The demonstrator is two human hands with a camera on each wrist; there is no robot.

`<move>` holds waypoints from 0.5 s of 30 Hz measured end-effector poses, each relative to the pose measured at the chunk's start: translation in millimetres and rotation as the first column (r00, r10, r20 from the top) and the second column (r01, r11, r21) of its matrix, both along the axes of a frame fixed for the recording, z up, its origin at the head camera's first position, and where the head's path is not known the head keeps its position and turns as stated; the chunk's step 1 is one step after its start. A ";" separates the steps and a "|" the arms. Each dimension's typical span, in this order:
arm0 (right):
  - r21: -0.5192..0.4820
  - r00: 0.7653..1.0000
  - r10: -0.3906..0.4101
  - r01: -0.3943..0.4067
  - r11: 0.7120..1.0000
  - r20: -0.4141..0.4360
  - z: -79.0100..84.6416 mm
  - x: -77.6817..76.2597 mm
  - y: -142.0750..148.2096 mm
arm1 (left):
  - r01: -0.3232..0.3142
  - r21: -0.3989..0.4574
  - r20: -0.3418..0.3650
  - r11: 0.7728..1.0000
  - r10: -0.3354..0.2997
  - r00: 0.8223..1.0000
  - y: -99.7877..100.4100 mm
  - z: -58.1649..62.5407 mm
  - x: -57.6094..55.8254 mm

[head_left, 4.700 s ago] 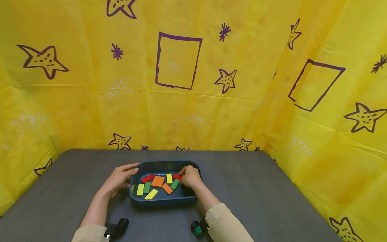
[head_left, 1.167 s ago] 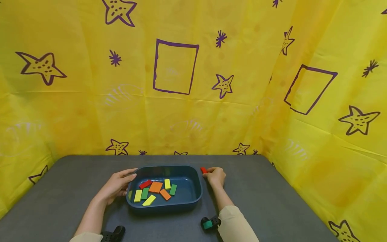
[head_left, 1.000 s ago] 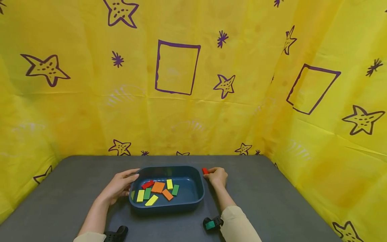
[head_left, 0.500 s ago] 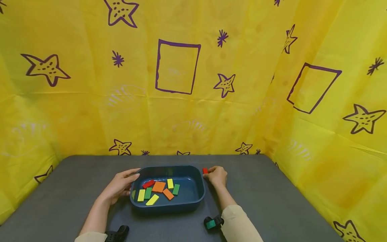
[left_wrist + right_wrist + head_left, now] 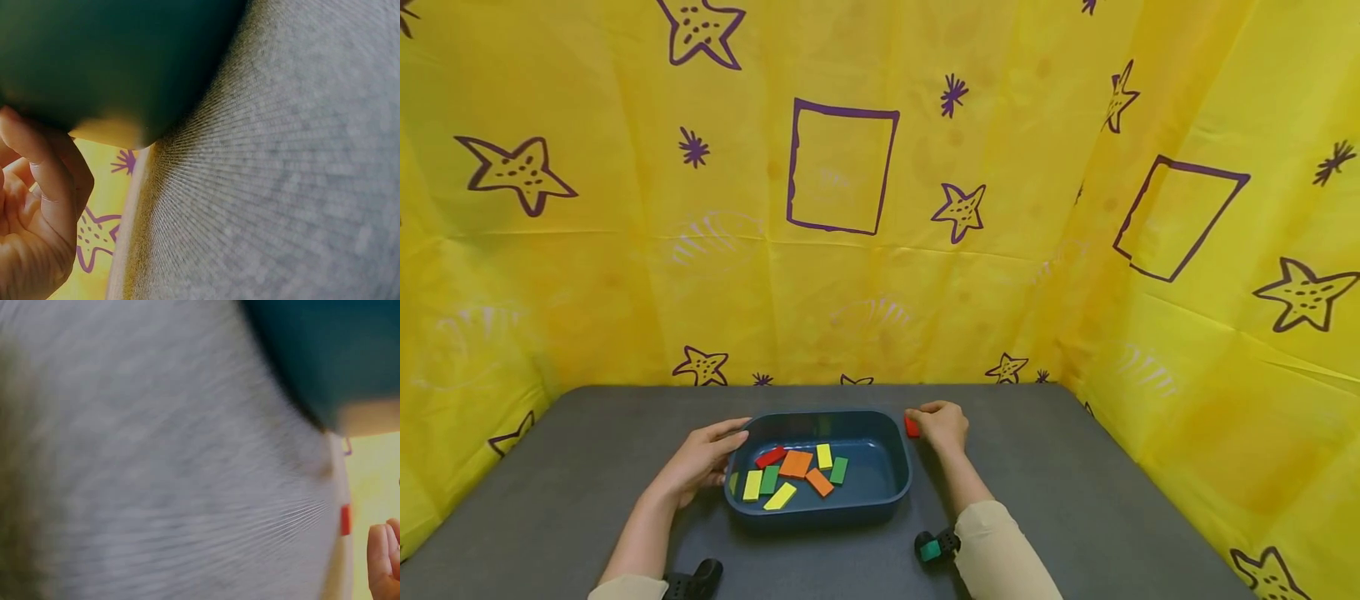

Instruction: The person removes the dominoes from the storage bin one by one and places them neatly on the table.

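Note:
A dark blue plastic box (image 5: 820, 514) stands mid-table with flat rectangular blocks in it: red (image 5: 771, 457), orange (image 5: 796, 464), green (image 5: 839, 471) and yellow (image 5: 780, 497). My left hand (image 5: 700, 458) holds the box's left end, fingertips at the rim; in the left wrist view its bent fingers (image 5: 37, 156) meet the box wall. Just beyond the box's right end a red block (image 5: 912, 427) lies on the table. Over it is my right hand (image 5: 943, 427), partly covering it. In the right wrist view the fingers (image 5: 379, 556) appear apart from that red block (image 5: 345, 520).
The dark grey tabletop (image 5: 1037, 500) reaches back to a yellow curtain (image 5: 850, 283) with purple starfish drawings. More curtain hangs along the left and right sides. Black wrist straps (image 5: 696, 579) show below both hands.
My right hand has carried a red block from the box's right end to the table beside it. In the last half second its fingers have come off the block. My left hand stays put.

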State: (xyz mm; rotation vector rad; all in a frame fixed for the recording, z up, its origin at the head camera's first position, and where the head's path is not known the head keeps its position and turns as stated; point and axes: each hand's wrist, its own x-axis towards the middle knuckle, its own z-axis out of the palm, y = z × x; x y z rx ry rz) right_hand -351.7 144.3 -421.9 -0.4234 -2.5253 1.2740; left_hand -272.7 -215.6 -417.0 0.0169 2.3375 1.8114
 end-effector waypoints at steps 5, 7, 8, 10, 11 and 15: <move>-0.091 0.997 0.064 -0.066 0.994 -0.034 14.7 3.2 -5.8 | 0.014 0.008 -0.010 1.000 -0.014 1.000 -0.9 -0.8 0.9; -0.134 0.995 0.092 -0.097 0.986 -0.043 19.8 4.8 -9.1 | 0.017 0.008 -0.012 1.000 -0.017 1.000 -1.1 -1.6 0.8; -0.143 0.993 0.104 -0.111 0.983 -0.051 22.0 5.5 -11.2 | 0.021 0.005 -0.017 1.000 -0.021 1.000 -1.4 -1.9 0.6; -0.163 0.991 0.120 -0.129 0.978 -0.065 26.1 7.1 -16.2 | 0.021 0.001 -0.017 1.000 -0.021 1.000 -1.6 -2.5 0.3; -0.163 0.989 0.126 -0.137 0.977 -0.075 28.0 8.1 -18.7 | 0.020 0.000 -0.018 1.000 -0.020 1.000 -1.6 -2.6 0.2; -0.175 0.982 0.147 -0.167 0.970 -0.122 33.6 11.8 -27.3 | 0.020 -0.001 -0.019 1.000 -0.020 1.000 -1.5 -3.1 -0.1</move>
